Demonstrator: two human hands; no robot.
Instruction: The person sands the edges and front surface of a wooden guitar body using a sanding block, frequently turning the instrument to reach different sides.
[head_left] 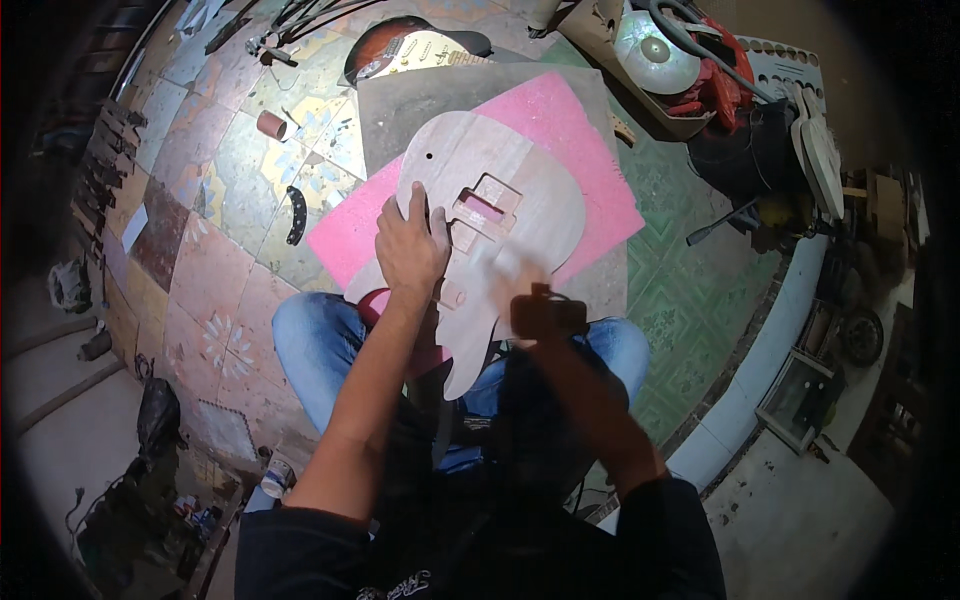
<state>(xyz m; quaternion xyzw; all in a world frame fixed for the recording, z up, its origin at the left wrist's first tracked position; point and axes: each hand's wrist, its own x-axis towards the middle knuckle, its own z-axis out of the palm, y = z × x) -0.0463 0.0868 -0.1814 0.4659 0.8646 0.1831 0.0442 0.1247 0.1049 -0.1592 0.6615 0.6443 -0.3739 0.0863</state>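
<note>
An unfinished pale wood guitar body lies partly over a pink sheet, its near horn reaching between my knees. Cut into it are a stepped cavity near the middle, a neck pocket and a small round hole at the far left. My left hand rests on the left part of the body, palm down, fingers stretched out and the thumb beside the cavity. Over the body's near right part is my right hand, smeared by motion. Its fingers and anything in them cannot be made out. A dark band is on the right wrist.
Beneath the pink sheet is a grey board. Beyond it lies a sunburst guitar body. A brown cylinder and a curved black piece sit on the tiles to the left. A cardboard box and a black bucket stand far right.
</note>
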